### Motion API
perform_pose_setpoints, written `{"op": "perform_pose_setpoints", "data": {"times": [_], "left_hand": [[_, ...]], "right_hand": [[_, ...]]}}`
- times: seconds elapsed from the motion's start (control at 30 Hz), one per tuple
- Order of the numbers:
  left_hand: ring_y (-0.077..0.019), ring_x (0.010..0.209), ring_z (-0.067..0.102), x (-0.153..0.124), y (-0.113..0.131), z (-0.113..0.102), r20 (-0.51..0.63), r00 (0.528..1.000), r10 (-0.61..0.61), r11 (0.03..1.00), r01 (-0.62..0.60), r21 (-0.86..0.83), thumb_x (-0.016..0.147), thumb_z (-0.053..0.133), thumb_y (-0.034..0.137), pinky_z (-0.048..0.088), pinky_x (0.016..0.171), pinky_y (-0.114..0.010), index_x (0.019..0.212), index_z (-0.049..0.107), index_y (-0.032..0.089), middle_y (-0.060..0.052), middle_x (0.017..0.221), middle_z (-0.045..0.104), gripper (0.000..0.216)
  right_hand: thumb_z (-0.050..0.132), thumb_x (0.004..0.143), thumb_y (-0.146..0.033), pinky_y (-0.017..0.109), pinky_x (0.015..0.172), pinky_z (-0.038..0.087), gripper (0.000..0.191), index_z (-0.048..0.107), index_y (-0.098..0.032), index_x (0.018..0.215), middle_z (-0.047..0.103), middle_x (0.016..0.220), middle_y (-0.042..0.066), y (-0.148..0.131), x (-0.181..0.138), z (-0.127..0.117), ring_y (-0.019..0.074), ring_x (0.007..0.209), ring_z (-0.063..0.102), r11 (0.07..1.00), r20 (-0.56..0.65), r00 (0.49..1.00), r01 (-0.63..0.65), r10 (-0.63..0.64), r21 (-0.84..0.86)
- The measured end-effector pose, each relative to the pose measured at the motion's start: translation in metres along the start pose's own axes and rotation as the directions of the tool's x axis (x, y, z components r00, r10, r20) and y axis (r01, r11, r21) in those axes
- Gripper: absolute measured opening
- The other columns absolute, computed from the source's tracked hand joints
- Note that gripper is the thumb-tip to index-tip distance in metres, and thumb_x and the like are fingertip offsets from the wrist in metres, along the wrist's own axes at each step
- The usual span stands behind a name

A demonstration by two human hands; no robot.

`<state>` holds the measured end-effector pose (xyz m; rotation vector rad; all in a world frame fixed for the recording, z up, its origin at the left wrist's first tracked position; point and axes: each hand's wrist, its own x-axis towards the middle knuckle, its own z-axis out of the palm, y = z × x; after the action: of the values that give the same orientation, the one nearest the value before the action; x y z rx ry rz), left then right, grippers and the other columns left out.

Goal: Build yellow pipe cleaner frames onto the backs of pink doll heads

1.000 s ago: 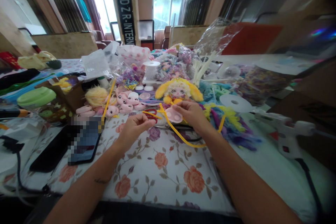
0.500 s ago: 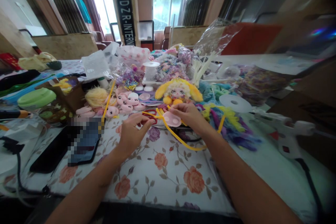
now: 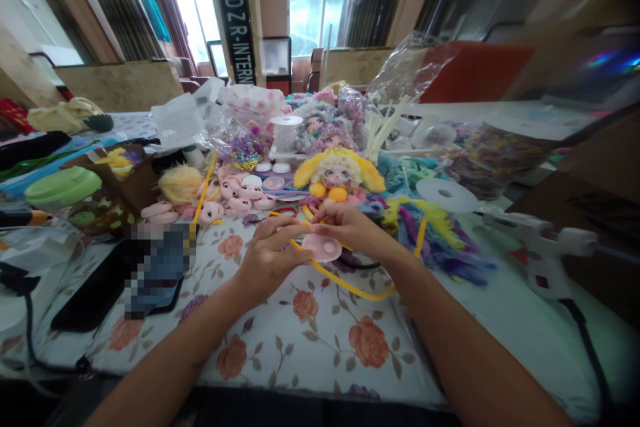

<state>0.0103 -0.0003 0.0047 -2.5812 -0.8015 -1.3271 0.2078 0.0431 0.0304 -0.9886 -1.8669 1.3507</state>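
Note:
Both my hands meet over the front middle of the table. My left hand (image 3: 274,255) is closed, its fingers and thumb pinching a yellow pipe cleaner (image 3: 350,288) next to a pink plastic doll-face shell (image 3: 324,249). Facing it, my right hand (image 3: 353,230) has its fingertips pressed together on the same yellow strip, above the shell. A long loop of the pipe cleaner hangs below and curves up past my right wrist. Fingers hide where the strip crosses the shell. Just behind lie red-handled scissors (image 3: 286,212), partly covered.
Beyond my hands sits a yellow long-eared doll (image 3: 337,177). Pink doll faces (image 3: 235,197) lie to its left, colourful fuzzy strips (image 3: 440,240) to its right. Two phones (image 3: 95,287) rest at left; a glue gun (image 3: 547,257) with its cord stands at right, near a white spool (image 3: 447,195).
My left hand has moved right and up to the shell, close to my right hand. The shell has shifted slightly left and down, and the hanging loop sits a little lower.

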Motion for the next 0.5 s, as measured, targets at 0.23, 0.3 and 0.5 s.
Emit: {"op": "perform_pose_setpoints", "data": {"times": [0.23, 0.3, 0.5], "left_hand": [[-0.0208, 0.102, 0.054, 0.0036, 0.0012, -0.0014, -0.002, 1.000, 0.012, 0.998, -0.012, -0.055, 0.082, 0.059, 0.018, 0.047, 0.087, -0.039, 0.085, 0.067, 0.021, -0.007, 0.100, 0.067, 0.009], [-0.0208, 0.101, 0.054, 0.0045, 0.0026, -0.0025, 0.022, 1.000, -0.001, 0.998, 0.002, -0.059, 0.084, 0.058, 0.019, 0.047, 0.087, -0.039, 0.084, 0.067, 0.020, -0.007, 0.100, 0.066, 0.009], [-0.0187, 0.098, 0.054, 0.0036, 0.0055, -0.0015, 0.050, 0.998, -0.025, 0.999, 0.026, -0.021, 0.087, 0.050, 0.014, 0.046, 0.086, -0.033, 0.080, 0.062, 0.016, -0.008, 0.093, 0.064, 0.014]], "right_hand": [[0.066, 0.072, -0.044, 0.021, 0.045, 0.025, 0.031, 0.056, -0.015, 0.078, 0.046, 0.057, -0.006, 0.0047, 0.0009, -0.0007, 0.0066, 0.048, 0.038, 0.998, 0.034, 0.999, -0.031, 0.029, 0.056], [0.067, 0.072, -0.044, 0.020, 0.045, 0.024, 0.031, 0.055, -0.016, 0.078, 0.046, 0.056, -0.006, 0.0051, 0.0008, 0.0003, 0.0062, 0.047, 0.037, 0.997, 0.039, 0.999, -0.037, 0.034, 0.074], [0.061, 0.077, -0.044, 0.020, 0.046, 0.027, 0.030, 0.056, -0.016, 0.085, 0.048, 0.059, -0.006, 0.0060, 0.0033, 0.0011, 0.0075, 0.048, 0.041, 0.999, 0.010, 0.999, -0.033, 0.032, 0.019]]}}
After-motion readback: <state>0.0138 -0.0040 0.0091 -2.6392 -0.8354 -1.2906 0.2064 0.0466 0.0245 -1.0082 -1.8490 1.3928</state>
